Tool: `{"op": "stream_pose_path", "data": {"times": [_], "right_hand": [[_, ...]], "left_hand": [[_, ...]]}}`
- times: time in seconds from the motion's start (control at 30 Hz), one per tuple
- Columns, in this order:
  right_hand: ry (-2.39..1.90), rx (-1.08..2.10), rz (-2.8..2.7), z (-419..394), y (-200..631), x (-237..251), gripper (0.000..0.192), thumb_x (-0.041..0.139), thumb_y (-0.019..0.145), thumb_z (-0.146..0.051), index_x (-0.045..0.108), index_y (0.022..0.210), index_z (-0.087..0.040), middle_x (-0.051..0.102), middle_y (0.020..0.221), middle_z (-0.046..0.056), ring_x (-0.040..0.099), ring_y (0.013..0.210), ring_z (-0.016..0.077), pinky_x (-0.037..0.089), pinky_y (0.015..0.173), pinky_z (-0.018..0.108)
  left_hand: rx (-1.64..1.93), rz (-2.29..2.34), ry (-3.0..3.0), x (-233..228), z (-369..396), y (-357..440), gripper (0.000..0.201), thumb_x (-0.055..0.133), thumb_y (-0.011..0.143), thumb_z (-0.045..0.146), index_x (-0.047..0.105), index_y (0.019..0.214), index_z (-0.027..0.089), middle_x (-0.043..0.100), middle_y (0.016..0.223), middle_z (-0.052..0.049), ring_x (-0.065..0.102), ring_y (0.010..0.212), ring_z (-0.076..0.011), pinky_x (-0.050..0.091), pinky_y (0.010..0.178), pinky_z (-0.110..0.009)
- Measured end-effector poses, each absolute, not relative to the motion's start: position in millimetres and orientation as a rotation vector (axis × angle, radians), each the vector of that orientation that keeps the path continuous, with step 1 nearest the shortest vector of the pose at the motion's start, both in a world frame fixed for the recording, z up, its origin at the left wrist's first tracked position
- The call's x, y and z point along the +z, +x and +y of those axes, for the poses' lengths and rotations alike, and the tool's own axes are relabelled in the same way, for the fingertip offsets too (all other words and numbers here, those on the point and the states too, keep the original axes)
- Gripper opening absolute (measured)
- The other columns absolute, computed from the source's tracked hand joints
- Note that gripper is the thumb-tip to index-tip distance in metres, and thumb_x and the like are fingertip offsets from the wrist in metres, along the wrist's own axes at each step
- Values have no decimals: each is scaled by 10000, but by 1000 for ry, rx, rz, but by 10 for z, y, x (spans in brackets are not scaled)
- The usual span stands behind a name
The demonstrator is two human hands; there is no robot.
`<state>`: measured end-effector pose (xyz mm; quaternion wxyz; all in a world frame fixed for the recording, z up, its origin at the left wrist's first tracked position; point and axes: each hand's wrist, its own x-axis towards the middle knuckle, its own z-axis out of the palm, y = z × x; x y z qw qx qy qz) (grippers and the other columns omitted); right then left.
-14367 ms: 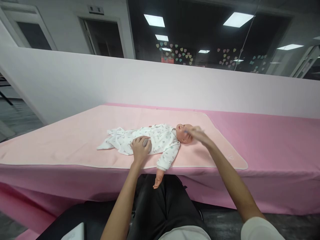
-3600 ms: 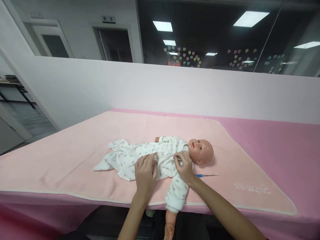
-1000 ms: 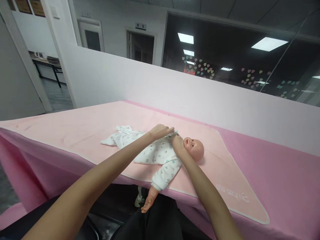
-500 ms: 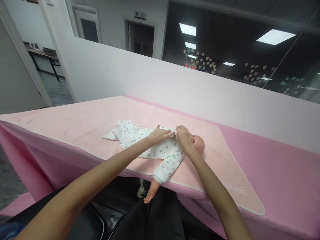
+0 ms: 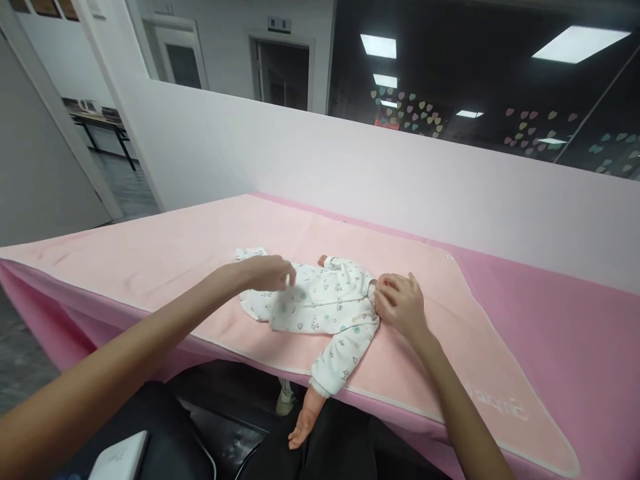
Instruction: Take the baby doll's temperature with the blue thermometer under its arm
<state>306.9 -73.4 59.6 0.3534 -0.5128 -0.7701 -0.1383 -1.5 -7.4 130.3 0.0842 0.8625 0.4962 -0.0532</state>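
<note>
A baby doll in a white onesie with small printed figures lies on its back, head to the right. One doll arm hangs over the table's near edge; the other points away. My left hand, slightly blurred, is over the leg part of the onesie, fingers bent loosely down with nothing visible between them. In front of the doll's head is my right hand, fingers half bent and apart, beside the collar. It hides most of the head; whether it touches it, I cannot tell.
A pale pink mat covers much of the table over a darker pink cloth. Behind rises a white partition. A flat white object lies on a black seat at lower left.
My hands have parted from the doll's collar. The left has moved left over the onesie's legs; the right has moved right, in front of the head. The view has shifted slightly.
</note>
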Motion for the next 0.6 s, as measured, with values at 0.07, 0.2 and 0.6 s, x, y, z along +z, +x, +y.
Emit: {"op": "stream_pose_path", "data": {"times": [0.07, 0.2, 0.6], "right_hand": [[-1404, -198, -1755, -658, 3261, 635, 282, 429, 856, -375, 664, 894, -222, 630, 1019, 58, 525, 1016, 202, 245, 1027, 452], [-1482, 335, -1386, -456, 3541, 572, 409, 436, 809, -480, 658, 942, -164, 649, 1028, 94, 556, 1000, 230, 402, 908, 390], [-1269, 792, -1121, -344, 3634, 375, 458, 616, 615, -575, 686, 800, -162, 690, 924, 79, 596, 925, 237, 450, 856, 366]], "left_hand": [[175, 1472, 2614, 1348, 61, 191, 245, 475, 749, 311, 657, 902, 252, 648, 884, -25, 569, 813, -174, 406, 723, -255], [503, 1448, 2634, 1125, 490, 756, 379, 368, 833, 381, 587, 1075, 188, 600, 1075, -76, 544, 979, -203, 401, 850, -304], [291, 1647, 2383, 416, 879, 1051, 595, 168, 862, 498, 648, 870, 146, 664, 885, -113, 613, 810, -216, 437, 757, -319]]}}
